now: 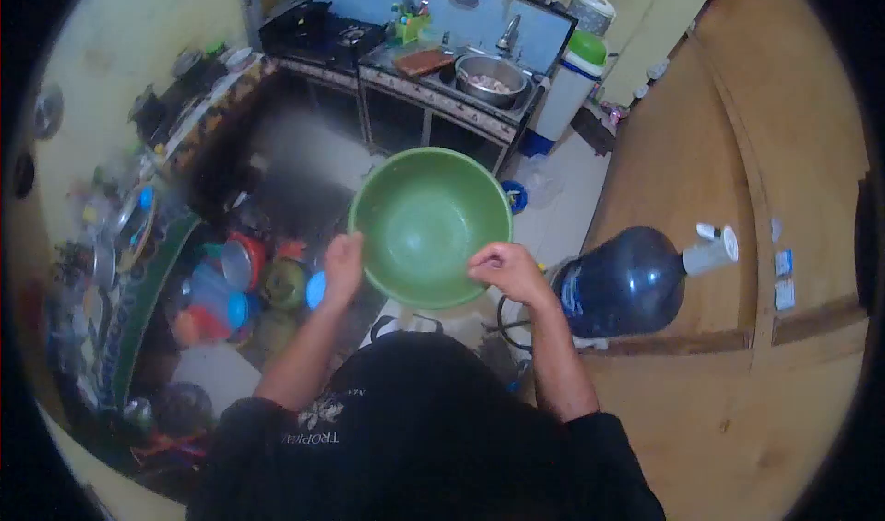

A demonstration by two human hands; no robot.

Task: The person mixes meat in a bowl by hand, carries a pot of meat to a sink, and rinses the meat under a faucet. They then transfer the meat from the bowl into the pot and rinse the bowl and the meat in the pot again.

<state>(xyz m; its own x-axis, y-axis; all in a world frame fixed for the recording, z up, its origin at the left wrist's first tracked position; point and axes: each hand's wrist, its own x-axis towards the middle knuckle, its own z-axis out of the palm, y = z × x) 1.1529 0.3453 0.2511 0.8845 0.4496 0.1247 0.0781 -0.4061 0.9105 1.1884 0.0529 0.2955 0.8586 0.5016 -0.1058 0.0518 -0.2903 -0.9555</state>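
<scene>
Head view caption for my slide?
Left hand and right hand hold an empty round green plastic bowl by its rim.

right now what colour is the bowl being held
Plain green, no pattern; the head view shows the bowl gripped by the left hand and right hand.

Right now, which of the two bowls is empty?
The green bowl, held at its rim by the left grip and right grip: its inside is bare. The metal bowl in the sink holds pale pieces.
</scene>
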